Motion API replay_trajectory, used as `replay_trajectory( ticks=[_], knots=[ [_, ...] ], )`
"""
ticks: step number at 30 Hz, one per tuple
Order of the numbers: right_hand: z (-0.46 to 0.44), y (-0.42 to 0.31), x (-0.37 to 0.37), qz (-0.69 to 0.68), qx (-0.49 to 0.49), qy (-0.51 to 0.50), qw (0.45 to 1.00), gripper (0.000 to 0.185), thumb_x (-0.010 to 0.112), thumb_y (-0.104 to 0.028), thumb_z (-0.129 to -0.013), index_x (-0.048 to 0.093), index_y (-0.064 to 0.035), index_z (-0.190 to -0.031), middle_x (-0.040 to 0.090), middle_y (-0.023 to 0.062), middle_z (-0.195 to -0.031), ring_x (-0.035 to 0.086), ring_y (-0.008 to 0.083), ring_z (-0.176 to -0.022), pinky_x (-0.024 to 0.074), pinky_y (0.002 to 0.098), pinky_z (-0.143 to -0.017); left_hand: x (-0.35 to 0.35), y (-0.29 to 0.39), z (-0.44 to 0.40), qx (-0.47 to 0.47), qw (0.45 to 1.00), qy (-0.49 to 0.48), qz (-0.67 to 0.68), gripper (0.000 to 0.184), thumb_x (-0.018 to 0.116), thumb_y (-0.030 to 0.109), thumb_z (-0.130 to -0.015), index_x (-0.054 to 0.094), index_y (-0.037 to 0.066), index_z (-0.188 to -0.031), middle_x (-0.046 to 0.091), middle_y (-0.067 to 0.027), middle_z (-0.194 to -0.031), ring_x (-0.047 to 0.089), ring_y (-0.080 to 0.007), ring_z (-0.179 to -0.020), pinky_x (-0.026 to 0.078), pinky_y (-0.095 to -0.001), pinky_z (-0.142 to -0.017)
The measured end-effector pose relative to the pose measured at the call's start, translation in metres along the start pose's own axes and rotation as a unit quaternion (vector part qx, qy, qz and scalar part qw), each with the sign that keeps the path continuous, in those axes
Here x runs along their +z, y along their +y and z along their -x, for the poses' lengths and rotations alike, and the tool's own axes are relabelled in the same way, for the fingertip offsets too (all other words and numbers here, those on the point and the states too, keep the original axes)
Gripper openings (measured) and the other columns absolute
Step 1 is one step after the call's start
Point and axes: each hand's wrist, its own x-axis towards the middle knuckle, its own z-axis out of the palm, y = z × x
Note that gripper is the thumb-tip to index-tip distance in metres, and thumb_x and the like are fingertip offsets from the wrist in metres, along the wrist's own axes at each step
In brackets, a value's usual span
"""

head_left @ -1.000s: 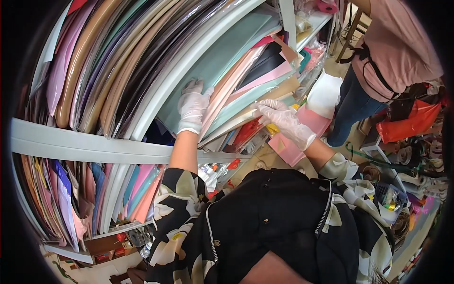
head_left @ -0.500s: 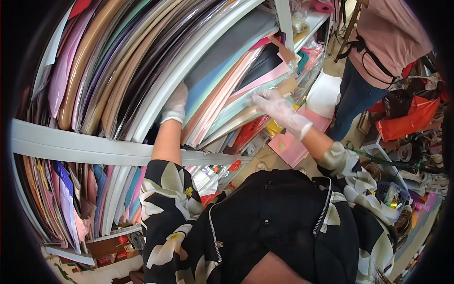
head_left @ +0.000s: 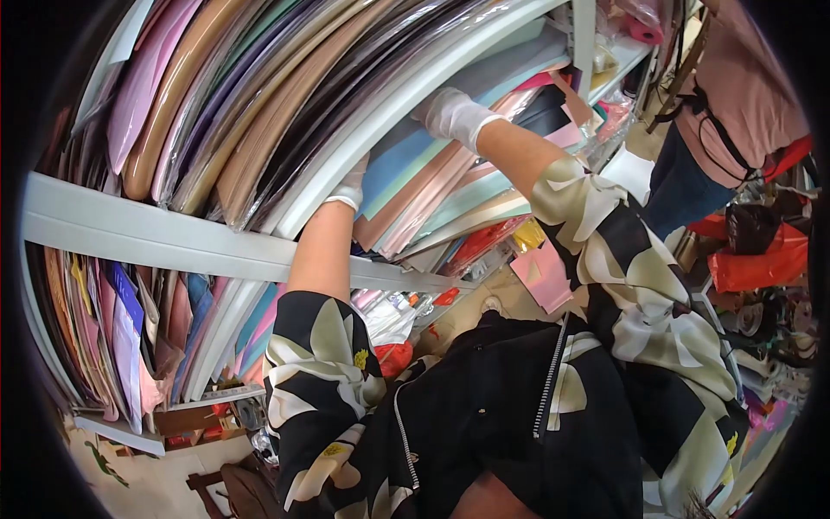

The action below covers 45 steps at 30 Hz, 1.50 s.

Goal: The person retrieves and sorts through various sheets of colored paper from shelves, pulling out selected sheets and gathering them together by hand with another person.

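A slanted bundle of coloured paper sheets (head_left: 441, 186) in grey-blue, green, salmon and pale pink leans beside a white shelf divider (head_left: 380, 121). My left hand (head_left: 350, 186), in a whitish thin glove, is tucked between that divider and the lower left edge of the bundle; its fingers are hidden. Farther up, my right hand (head_left: 456, 119), gloved the same way, touches the grey-blue sheets (head_left: 488, 85) near the divider. Its fingertips reach toward the gap there and are partly hidden, so their grip cannot be made out.
Plastic-wrapped paper packs (head_left: 259, 104) fill the shelf left of the divider, above a white shelf rail (head_left: 130, 229). More sheets (head_left: 125, 337) stand below. Pink sheets (head_left: 542, 275) lie lower right of the bundle. A person in a pink top (head_left: 735, 104) stands at the upper right.
My right hand has moved left and up, from above the pale sheets to the grey-blue ones near the divider. My left hand stays by the divider. The camera view has shifted.
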Motion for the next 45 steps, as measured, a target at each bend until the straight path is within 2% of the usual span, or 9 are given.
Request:
replay_trajectory(
  ticks=[3,6,12,21,30,34,37,43,45],
  knots=[
    [-0.024,-0.004,0.021,0.132,-0.093,0.066,0.985,0.034,0.062,-0.013,-0.086,0.069,-0.008,-0.118,0.065,0.0114,-0.125,0.064,0.0284,-0.112,0.0523,0.0362,-0.093,-0.002,0.003,0.0,0.001,1.0,0.004,0.004,0.031,0.05,0.017,-0.094,0.064,-0.001,-0.116,0.065,-0.0251,-0.113,0.065,-0.0388,-0.098,0.051,-0.0433,-0.091],
    [-0.021,-0.006,0.012,0.461,-0.232,0.017,0.857,0.031,0.06,-0.013,-0.087,0.07,-0.0069,-0.117,0.066,0.0133,-0.123,0.064,0.0294,-0.111,0.0524,0.0372,-0.092,-0.004,0.003,0.003,0.0,1.0,0.004,0.005,0.031,0.05,0.016,-0.094,0.064,-0.001,-0.115,0.065,-0.025,-0.113,0.065,-0.0387,-0.099,0.051,-0.0432,-0.091],
    [-0.033,-0.008,0.034,0.149,-0.1,0.102,0.979,0.027,0.062,-0.011,-0.086,0.072,-0.0071,-0.111,0.07,0.0138,-0.113,0.068,0.0314,-0.102,0.0555,0.0386,-0.084,-0.004,0.006,0.003,0.002,1.0,0.01,0.011,0.031,0.051,0.016,-0.094,0.065,-0.002,-0.115,0.065,-0.0247,-0.113,0.065,-0.0385,-0.099,0.052,-0.043,-0.091],
    [-0.014,-0.006,0.034,0.041,0.018,0.104,0.994,0.021,0.06,-0.011,-0.086,0.074,-0.0086,-0.102,0.073,0.011,-0.1,0.07,0.0308,-0.096,0.0567,0.0397,-0.076,0.001,0.006,-0.002,0.024,0.999,0.029,0.012,0.03,0.051,0.016,-0.094,0.065,-0.002,-0.114,0.065,-0.0242,-0.113,0.065,-0.0381,-0.099,0.052,-0.0426,-0.091],
    [0.03,0.011,0.047,0.062,-0.085,0.242,0.965,0.035,0.051,-0.016,-0.092,0.063,-0.0177,-0.124,0.069,0.0081,-0.105,0.068,0.0289,-0.095,0.0558,0.0392,-0.08,-0.002,0.009,-0.004,0.066,0.995,0.069,0.012,0.03,0.051,0.015,-0.093,0.065,-0.002,-0.114,0.065,-0.0237,-0.113,0.065,-0.0378,-0.1,0.052,-0.0422,-0.091],
    [0.053,0.005,0.034,0.09,-0.052,0.161,0.981,0.039,0.05,-0.016,-0.09,0.061,-0.0241,-0.127,0.067,0.0019,-0.117,0.066,0.0236,-0.099,0.0519,0.0343,-0.089,-0.023,0.026,0.008,-0.026,0.997,-0.066,0.0,0.032,0.055,0.022,-0.095,0.065,0.004,-0.12,0.067,-0.0183,-0.116,0.065,-0.0352,-0.105,0.051,-0.0413,-0.095],
    [0.07,0.008,0.04,0.094,-0.078,0.205,0.971,0.04,0.05,-0.016,-0.09,0.061,-0.0235,-0.127,0.066,0.0016,-0.118,0.065,0.0225,-0.103,0.0507,0.0343,-0.092,-0.008,0.015,0.019,0.039,0.999,-0.007,-0.03,0.027,0.055,0.014,-0.089,0.068,0.0,-0.108,0.068,-0.0223,-0.102,0.066,-0.0389,-0.094,0.053,-0.0452,-0.083],
    [0.086,0.016,0.056,0.067,-0.106,0.254,0.959,0.039,0.054,-0.018,-0.087,0.062,-0.0198,-0.125,0.065,0.0013,-0.12,0.062,0.0232,-0.11,0.045,0.0348,-0.1,-0.034,0.052,0.01,-0.143,0.98,-0.106,0.09,0.026,0.052,0.017,-0.091,0.067,0.008,-0.111,0.069,-0.0178,-0.107,0.066,-0.0376,-0.096,0.052,-0.0456,-0.086],
    [0.09,0.019,0.062,0.071,-0.119,0.29,0.947,0.041,0.056,-0.015,-0.084,0.064,-0.0214,-0.123,0.065,-0.0005,-0.121,0.061,0.022,-0.11,0.0453,0.0343,-0.099,-0.027,0.052,0.023,-0.017,0.994,-0.103,-0.034,0.027,0.052,0.018,-0.091,0.066,0.011,-0.113,0.069,-0.0144,-0.11,0.066,-0.0357,-0.097,0.052,-0.0451,-0.086]
  ],
)
